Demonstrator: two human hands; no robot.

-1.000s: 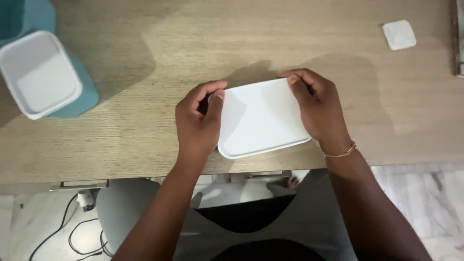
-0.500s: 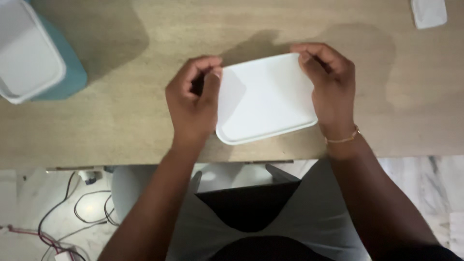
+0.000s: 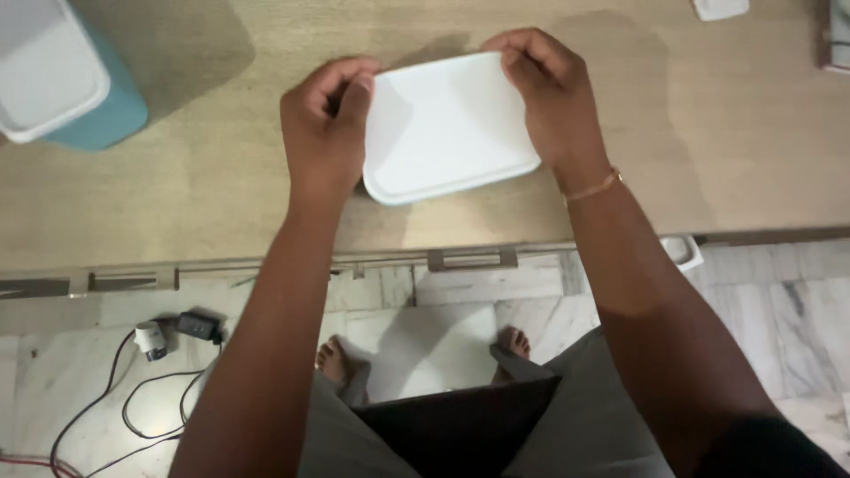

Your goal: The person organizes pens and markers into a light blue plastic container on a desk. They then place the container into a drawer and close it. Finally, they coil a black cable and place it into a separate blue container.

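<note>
Head view: both hands pinch a smooth white rounded-rectangle plastic lid point(image 3: 447, 124) on the grainy wooden table point(image 3: 221, 186), left hand point(image 3: 323, 133) clamping its left edge, right hand point(image 3: 549, 97) its far-right corner. A teal plastic tub point(image 3: 97, 111) sits far left.

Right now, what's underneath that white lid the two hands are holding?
Under the white lid only the wooden table shows around its edges, with a dark sliver by the left hand. The right hand grips the far corner. Whatever sits directly beneath is covered.
</note>
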